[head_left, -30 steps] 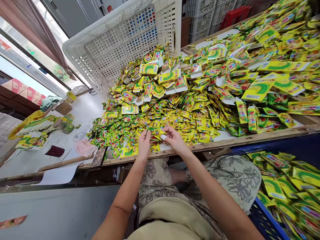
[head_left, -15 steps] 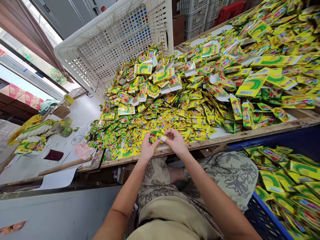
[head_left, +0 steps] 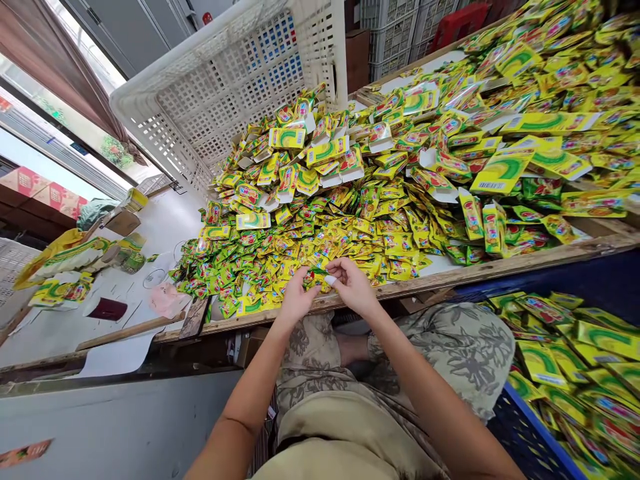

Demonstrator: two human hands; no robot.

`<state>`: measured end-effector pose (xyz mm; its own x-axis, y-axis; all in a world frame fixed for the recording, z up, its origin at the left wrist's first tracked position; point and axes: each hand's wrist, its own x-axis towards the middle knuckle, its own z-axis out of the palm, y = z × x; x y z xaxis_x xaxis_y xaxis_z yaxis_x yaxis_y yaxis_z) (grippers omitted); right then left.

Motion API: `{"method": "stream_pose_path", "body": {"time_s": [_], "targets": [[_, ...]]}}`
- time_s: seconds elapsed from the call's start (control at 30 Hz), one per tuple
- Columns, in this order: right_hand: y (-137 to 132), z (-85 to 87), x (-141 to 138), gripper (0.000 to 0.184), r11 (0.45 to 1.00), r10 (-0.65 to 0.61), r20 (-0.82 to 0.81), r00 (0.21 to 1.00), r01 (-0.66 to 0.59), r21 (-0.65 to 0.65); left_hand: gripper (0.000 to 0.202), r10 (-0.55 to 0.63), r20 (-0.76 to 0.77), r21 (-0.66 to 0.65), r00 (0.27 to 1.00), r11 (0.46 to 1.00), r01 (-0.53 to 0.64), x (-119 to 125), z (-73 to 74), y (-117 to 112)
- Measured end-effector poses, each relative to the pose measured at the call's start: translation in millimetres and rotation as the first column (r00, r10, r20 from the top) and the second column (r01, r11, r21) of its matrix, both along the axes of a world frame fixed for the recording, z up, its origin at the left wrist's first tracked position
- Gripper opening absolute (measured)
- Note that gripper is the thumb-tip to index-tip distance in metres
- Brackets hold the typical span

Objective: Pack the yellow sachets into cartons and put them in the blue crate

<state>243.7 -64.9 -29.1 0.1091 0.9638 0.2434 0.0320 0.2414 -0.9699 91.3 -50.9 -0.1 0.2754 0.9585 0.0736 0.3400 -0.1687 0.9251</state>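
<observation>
My left hand (head_left: 295, 298) and my right hand (head_left: 353, 287) meet at the near edge of the wooden table (head_left: 500, 268). Between their pinched fingers they hold a small stack of yellow-green sachets (head_left: 316, 277). Just beyond them a wide heap of loose sachets (head_left: 320, 233) covers the tabletop. Small yellow cartons (head_left: 325, 152) lie piled farther back, some with open white flaps.
A white plastic crate (head_left: 225, 87) lies tipped on its side behind the heap. A blue bin (head_left: 530, 427) at my right knee holds flat yellow cartons (head_left: 575, 360). A white table (head_left: 165, 227) at left carries bags and small items. More crates (head_left: 400, 33) stand at the back.
Both hands have lifted the sachets off the heap and drawn them slightly toward me, pinching them together. The view has shifted a little.
</observation>
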Motion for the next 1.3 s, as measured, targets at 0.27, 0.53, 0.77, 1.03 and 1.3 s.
{"method": "stream_pose_path", "body": {"time_s": [0.27, 0.53, 0.77, 1.03, 1.3], "targets": [[-0.8, -2.7, 5.8, 0.022, 0.996, 0.022, -0.126, 0.992, -0.033, -0.084, 0.04, 0.019, 0.033, -0.045, 0.999, 0.999, -0.017, 4.8, 4.6, -5.6], [-1.8, -9.7, -4.3, 0.021, 0.994, 0.047, -0.178, 0.983, -0.064, -0.092, 0.034, 0.002, -0.015, 0.048, 1.0, 0.999, -0.001, 3.5, 1.4, -2.8], [-9.0, 2.8, 5.5, 0.041, 0.993, 0.117, 0.074, 0.99, -0.118, 0.003, 0.035, -0.077, -0.184, 0.14, 0.98, 0.985, 0.104, -0.9, 17.1, -7.1], [-6.1, 13.5, 10.5, 0.021, 0.981, 0.147, 0.115, 0.982, -0.13, -0.142, 0.064, -0.032, -0.015, 0.048, 0.999, 0.998, 0.033, 6.5, 10.1, -15.5], [-9.4, 8.1, 15.0, 0.031, 0.935, 0.34, 0.048, 0.939, -0.332, -0.121, 0.043, 0.034, 0.198, -0.3, 0.98, 0.954, 0.027, -1.3, 2.6, -9.3]]}}
